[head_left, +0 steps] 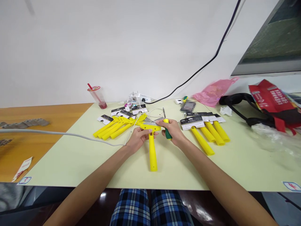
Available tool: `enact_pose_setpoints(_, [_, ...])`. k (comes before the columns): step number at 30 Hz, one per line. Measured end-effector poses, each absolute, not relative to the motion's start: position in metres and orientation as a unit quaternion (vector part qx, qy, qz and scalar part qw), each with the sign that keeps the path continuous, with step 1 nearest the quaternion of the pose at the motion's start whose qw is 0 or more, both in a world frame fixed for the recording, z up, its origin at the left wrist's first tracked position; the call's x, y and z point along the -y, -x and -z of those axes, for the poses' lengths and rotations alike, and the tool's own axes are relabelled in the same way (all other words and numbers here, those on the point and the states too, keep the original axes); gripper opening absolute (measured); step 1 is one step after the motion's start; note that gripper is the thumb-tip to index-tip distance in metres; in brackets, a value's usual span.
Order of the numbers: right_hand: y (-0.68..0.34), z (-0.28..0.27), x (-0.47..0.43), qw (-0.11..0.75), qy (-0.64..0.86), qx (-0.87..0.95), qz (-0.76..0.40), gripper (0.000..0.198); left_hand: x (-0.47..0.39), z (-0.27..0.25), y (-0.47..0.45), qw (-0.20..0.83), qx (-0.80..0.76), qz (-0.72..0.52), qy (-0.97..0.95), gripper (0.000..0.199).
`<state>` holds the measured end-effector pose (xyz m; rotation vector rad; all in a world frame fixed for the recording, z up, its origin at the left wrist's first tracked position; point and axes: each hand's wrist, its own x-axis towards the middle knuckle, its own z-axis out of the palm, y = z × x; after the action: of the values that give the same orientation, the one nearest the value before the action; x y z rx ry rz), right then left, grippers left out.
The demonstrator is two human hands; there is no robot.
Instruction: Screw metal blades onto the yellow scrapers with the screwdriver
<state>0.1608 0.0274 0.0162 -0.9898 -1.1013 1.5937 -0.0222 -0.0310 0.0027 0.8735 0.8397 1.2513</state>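
Note:
In the middle of the table I hold a yellow scraper (152, 152), its handle toward me and its metal blade edge pointing away. My left hand (137, 140) is closed on the left side of the scraper's head. A screwdriver (167, 133) with a green and yellow handle is gripped in my right hand (176, 131), its shaft pointing up. Fingers of that hand also touch the right end of the scraper's head. To the left lie several yellow scrapers (108, 131), and on the right several more scrapers (202, 142) carry black-and-white header cards (193, 122).
A cup with a red straw (97, 96) stands at the back left. Behind my hands are a power strip (144, 98) and white cables. A grey cable (89, 137) crosses from the left. Pink plastic bag (215, 92), red bag (274, 102) and clear plastic (275, 138) lie right.

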Motion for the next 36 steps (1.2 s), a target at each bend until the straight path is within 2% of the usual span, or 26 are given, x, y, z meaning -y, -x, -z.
enact_pose_setpoints(16, [-0.1587,-0.0084,-0.0268,0.429,0.394,0.483,-0.654,0.052,0.0319,-0.0018,0.0226,0.646,-0.367,-0.539,-0.396,0.033])
enact_pose_setpoints(30, [-0.1578,-0.0099,-0.0263,0.459,0.393,0.497,-0.623,0.049,0.0282,-0.0053,0.0242,0.634,-0.369,-0.570,-0.370,0.032])
enact_pose_setpoints(36, [-0.1585,-0.0113,-0.0253,0.459,0.390,0.501,-0.622,0.047,0.0262,-0.0032,0.0273,0.637,-0.352,-0.577,-0.370,0.043])
